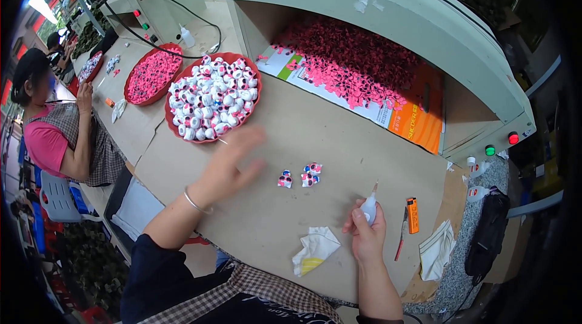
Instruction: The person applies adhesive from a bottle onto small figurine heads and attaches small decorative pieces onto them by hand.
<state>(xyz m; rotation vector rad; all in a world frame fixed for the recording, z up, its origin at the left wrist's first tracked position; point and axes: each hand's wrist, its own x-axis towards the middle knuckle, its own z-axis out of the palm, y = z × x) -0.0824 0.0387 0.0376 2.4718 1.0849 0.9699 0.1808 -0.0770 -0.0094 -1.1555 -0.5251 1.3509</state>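
My right hand [367,230] is wrapped round a small white squeeze bottle [368,207] with a thin nozzle pointing up and away. Blurred by motion, my left hand [233,163] hovers over the table just in front of a red bowl [260,94] heaped with small white, pink and black figures [212,98]. Its thumb stands apart from the fingers, and I see nothing held. Between my hands lie three similar little figures [310,179] with blue bits on them, close together on the brown tabletop [273,221].
Pink pieces [345,75] are piled under a pale arched machine housing [364,5]. Another red bowl [128,90] of pink parts stands left. Near my right hand lie an orange lighter [413,215], a thin red tool [401,239] and cloths [315,251]. A co-worker [54,124] sits at left.
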